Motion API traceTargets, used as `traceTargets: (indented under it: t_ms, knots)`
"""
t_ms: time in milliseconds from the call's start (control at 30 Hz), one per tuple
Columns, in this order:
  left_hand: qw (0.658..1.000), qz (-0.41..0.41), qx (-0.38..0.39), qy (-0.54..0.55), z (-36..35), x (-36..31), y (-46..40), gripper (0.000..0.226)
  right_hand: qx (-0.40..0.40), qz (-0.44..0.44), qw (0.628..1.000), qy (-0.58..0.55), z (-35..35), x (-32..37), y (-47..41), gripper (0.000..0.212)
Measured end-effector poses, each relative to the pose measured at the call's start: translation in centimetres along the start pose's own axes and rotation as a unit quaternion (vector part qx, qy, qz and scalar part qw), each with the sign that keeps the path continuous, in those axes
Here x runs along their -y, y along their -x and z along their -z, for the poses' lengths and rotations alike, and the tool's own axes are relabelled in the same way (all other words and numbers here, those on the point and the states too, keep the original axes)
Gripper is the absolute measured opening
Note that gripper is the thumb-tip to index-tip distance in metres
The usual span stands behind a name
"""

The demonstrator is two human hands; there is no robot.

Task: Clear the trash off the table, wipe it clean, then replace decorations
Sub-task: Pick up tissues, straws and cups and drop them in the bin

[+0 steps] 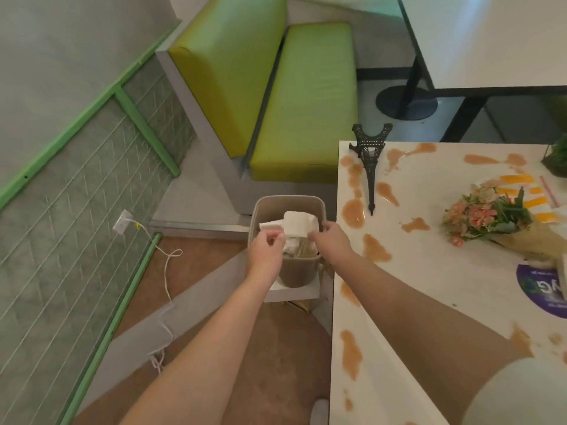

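Both forearms reach up from frame bottom to the beige trash bin (287,207) at centre. Left hand (266,251) hangs over its near rim, fingers loosely curled, nothing clearly held. Right hand (333,239) pinches white crumpled paper (299,227) w/ fingertips, prob. pushing it into the bin. Table (429,302), right, has brown spills, a toppled Eiffel Tower model (369,167), a flower bouquet (487,216); wiping not yet done.

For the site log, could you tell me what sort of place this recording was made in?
Probably a small cafe or diner. A green padded booth bench faces a white table smeared with brown spills, a second pedestal table stands behind it, and a small trash bin sits beside the table.
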State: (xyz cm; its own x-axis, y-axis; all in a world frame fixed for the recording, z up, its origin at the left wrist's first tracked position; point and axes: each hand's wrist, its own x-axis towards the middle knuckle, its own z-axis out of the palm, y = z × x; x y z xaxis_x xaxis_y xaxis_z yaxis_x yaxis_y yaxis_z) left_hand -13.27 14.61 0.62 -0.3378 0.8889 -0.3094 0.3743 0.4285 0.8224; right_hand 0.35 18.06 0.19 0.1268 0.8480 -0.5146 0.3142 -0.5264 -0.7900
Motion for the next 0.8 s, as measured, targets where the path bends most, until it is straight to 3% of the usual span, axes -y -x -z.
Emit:
traceTargets:
  t_ms: [167,367,633,800]
  knots:
    - [0.998,0.000,0.052,-0.026,-1.6,0.0,1.5,0.013,-0.009,0.015,1.000,0.009,3.0,-4.1,2.9,0.026]
    - [0.992,-0.037,0.119,-0.027,-6.6,-3.1,5.1,0.011,-0.086,0.043,0.995,-0.032,10.7,-7.2,5.7,0.017]
    - [0.965,-0.084,0.230,-0.091,-17.3,-6.2,11.3,0.019,-0.193,0.008,0.978,-0.075,22.2,-13.8,8.4,0.008]
    - [0.952,-0.095,0.267,-0.110,-22.8,-7.9,15.3,0.018,-0.245,-0.008,0.968,-0.047,28.4,-17.4,9.9,0.025]
